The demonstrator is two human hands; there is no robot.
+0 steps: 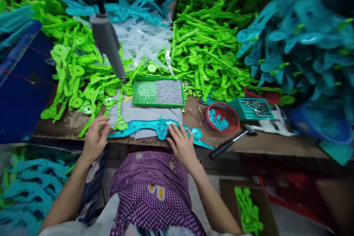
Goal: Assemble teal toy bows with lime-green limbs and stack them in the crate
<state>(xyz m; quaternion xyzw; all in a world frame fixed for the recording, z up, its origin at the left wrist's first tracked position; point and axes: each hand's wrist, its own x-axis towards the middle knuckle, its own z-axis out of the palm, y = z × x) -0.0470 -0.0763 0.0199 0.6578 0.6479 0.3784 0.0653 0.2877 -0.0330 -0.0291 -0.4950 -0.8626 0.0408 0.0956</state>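
A long, curved blue plastic part (138,126), shaped like a toy bow, lies along the table's front edge on a grey cloth (155,113). My right hand (181,142) rests on its right half, fingers stretched out and spread. At its left end, my left hand (96,136) is closed in a pinch. What looks like a thin string runs from those fingertips across the blue part's tip. A bright green plastic part (119,110) with a round end touches that tip. Behind the cloth stands a green tray (135,104), its right half filled with small silvery pieces.
A grey powered screwdriver (107,40) hangs above the table. Green parts (204,44) and blue parts (298,33) are heaped behind. On the right are a red basket (235,129) of blue bits, a hammer (229,144) and a teal basket (240,112) of metal pieces.
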